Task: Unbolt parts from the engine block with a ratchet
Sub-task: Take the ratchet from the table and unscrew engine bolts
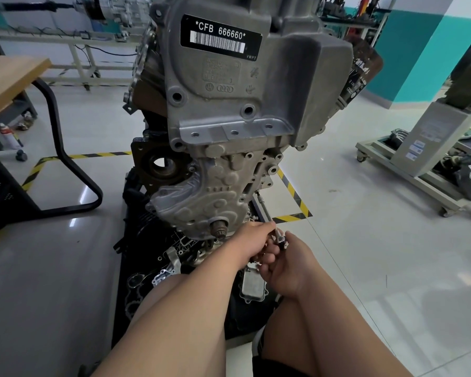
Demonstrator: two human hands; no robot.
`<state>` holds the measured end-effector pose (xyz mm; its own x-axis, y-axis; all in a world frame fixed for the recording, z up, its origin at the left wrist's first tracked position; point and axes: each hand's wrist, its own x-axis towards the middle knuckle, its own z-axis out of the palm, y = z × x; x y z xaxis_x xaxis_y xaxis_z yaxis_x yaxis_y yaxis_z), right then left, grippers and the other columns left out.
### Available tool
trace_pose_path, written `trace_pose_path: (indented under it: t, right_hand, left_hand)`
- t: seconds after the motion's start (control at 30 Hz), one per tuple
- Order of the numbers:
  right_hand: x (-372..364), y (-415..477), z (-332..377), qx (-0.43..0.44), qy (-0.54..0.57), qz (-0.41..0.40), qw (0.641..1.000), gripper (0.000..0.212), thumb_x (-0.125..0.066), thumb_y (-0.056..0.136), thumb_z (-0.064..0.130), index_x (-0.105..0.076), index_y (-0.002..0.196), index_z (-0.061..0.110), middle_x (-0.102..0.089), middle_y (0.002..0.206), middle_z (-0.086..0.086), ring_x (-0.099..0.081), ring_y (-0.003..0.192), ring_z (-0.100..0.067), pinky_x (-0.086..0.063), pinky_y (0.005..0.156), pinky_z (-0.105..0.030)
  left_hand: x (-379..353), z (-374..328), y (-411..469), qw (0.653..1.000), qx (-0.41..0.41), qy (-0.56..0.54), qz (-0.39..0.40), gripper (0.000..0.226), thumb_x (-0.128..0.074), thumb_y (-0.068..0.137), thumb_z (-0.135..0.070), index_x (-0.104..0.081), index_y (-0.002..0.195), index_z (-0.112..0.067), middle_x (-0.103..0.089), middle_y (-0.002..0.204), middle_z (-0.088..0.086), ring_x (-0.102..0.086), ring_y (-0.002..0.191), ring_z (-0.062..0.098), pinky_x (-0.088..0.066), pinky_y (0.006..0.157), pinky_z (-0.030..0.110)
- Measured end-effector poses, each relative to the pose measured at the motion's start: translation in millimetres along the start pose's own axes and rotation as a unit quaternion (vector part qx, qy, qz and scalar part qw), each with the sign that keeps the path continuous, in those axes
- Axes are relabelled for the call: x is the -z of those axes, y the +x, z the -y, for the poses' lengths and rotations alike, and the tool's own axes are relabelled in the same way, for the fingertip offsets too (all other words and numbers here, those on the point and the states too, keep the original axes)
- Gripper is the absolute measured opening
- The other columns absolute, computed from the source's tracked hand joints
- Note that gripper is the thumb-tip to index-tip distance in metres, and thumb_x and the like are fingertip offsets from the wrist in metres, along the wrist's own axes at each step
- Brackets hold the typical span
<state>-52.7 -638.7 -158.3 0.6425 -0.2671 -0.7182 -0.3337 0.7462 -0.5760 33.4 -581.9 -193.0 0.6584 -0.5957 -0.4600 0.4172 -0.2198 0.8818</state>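
Engine block (pixel 229 172) stands upright on a black mat (pixel 132 240) on the floor, w/ a barcode label (pixel 220 35) up top. Ratchet (pixel 280 238) is low, at the block's R side, w/ a thin extension bar (pixel 265 208) running up from it to the block's lower R edge. L hand (pixel 253 240) pinches the bar's near end, right by the ratchet head. R hand (pixel 288 265) has fingers curled round the handle, which is mostly hidden. The hands touch. A loose metal cover (pixel 253 284) lies on the mat just below them. Wood counter (pixel 8 77) at far L.

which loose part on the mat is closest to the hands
The rectangular silver block, just under the right hand; the other silver bracket lies farther left.
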Motion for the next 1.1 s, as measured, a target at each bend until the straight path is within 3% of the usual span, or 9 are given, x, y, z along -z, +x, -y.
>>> trace_pose_path:
  t: [0.17, 0.3, 0.43, 0.63, 0.8, 1.0, 1.1]
  right_hand:
    - [2.9, -2.2, 4.0, -0.013, 0.029, -0.006, 0.999, 0.055, -0.027, 0.101, 0.055, -0.048, 0.065, 0.019, -0.035, 0.042, 0.008, -0.035, 0.032, -0.009, -0.031, 0.047, -0.021]
    - [1.5, -6.6, 2.1, -0.022, 0.0, -0.002, 1.0, 0.051, -0.036, 0.097, 0.057, -0.048, 0.063, 0.02, -0.035, 0.043, 0.008, -0.034, 0.032, -0.009, -0.033, 0.042, -0.018]
    - [-2.0, -9.4, -0.9, -0.011, -0.04, -0.012, 0.999, 0.054, -0.037, 0.094, 0.059, -0.045, 0.059, 0.019, -0.034, 0.043, 0.006, -0.032, 0.032, -0.011, -0.032, 0.041, -0.017]
    - [0.0, -10.6, -2.6, -0.006, 0.008, -0.001, 1.0, 0.061, -0.034, 0.093, 0.07, -0.046, 0.064, 0.018, -0.03, 0.043, 0.007, -0.03, 0.032, -0.009, -0.031, 0.038, -0.017]
    - [1.0, -5.1, -5.3, 0.035, -0.001, -0.007, 0.999, 0.053, -0.041, 0.096, 0.062, -0.051, 0.067, 0.019, -0.036, 0.043, 0.007, -0.035, 0.033, -0.009, -0.036, 0.039, -0.019]
    - [6.3, 6.2, -9.9, 0.162, -0.091, -0.088, 0.979, 0.042, -0.058, 0.095, 0.043, -0.056, 0.067, 0.011, -0.048, 0.045, 0.003, -0.045, 0.037, -0.011, -0.042, 0.041, -0.022]
    - [7.7, 7.3, -10.3, 0.199, -0.126, -0.116, 0.965, 0.039, -0.064, 0.092, 0.037, -0.056, 0.066, 0.009, -0.052, 0.045, 0.002, -0.048, 0.036, -0.012, -0.041, 0.04, -0.022]
  left_hand:
    - [-3.5, 2.8, -1.8, 1.0, 0.004, 0.002, 0.024, 0.025, -0.053, 0.095, -0.04, -0.058, 0.082, -0.019, -0.061, 0.05, -0.004, -0.051, 0.034, 0.009, -0.037, 0.038, 0.012]
    - [-4.1, 1.4, -0.1, 1.0, -0.013, -0.008, 0.004, 0.026, -0.052, 0.096, -0.038, -0.064, 0.082, -0.02, -0.05, 0.046, -0.007, -0.05, 0.039, 0.01, -0.036, 0.042, 0.015]
    - [-5.7, -0.4, -2.1, 0.999, -0.016, -0.032, -0.001, 0.028, -0.052, 0.097, -0.032, -0.064, 0.076, -0.019, -0.043, 0.041, -0.005, -0.046, 0.031, 0.01, -0.035, 0.037, 0.011]
    - [-7.6, -3.1, -2.5, 0.999, -0.02, -0.048, -0.014, 0.029, -0.055, 0.096, -0.035, -0.067, 0.074, -0.021, -0.045, 0.041, -0.004, -0.044, 0.033, 0.01, -0.033, 0.039, 0.011]
    - [-10.6, -0.2, -2.9, 0.998, -0.01, -0.063, -0.014, 0.027, -0.057, 0.094, -0.035, -0.065, 0.073, -0.02, -0.046, 0.043, -0.003, -0.049, 0.034, 0.013, -0.037, 0.037, 0.014]
    - [-9.2, 1.1, -1.5, 0.999, -0.023, -0.047, -0.012, 0.04, -0.057, 0.093, -0.034, -0.067, 0.057, -0.02, -0.055, 0.047, 0.004, -0.045, 0.035, 0.017, -0.034, 0.037, 0.015]
    - [-10.1, 0.5, -1.5, 0.999, -0.019, -0.022, -0.036, 0.033, -0.058, 0.092, -0.038, -0.068, 0.066, -0.021, -0.056, 0.05, 0.0, -0.047, 0.043, 0.016, -0.034, 0.043, 0.018]
